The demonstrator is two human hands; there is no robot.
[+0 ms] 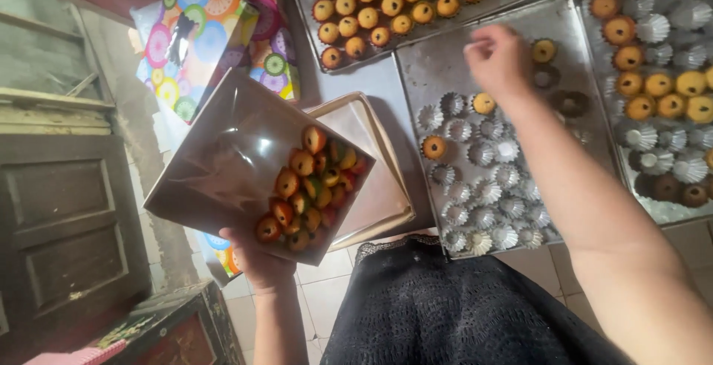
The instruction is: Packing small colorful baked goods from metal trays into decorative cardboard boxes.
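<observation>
1. One view only, from the head camera, so I take everything relative to the middle tray (434,68), the metal one with mostly empty fluted cups.
2. My left hand (261,261) grips the near edge of a tilted cardboard box (223,164), just left of that tray; fingers wrapped under it, thumb on the rim. Small orange cakes (308,187) sit bunched in its low corner.
3. My right hand (497,57) hangs over the far part of the tray, fingers curled together as if pinching; I cannot tell whether anything is between them.
4. Loose cakes remain on the tray: one (434,147) at its left side, another (483,103) just below the hand.
5. To do this well, I judge: pinch lightly by the sides, lift straight out of the cup, and keep the box tilted so the cakes stay packed.
6. Full trays (356,57) lie beyond and to the right.
</observation>
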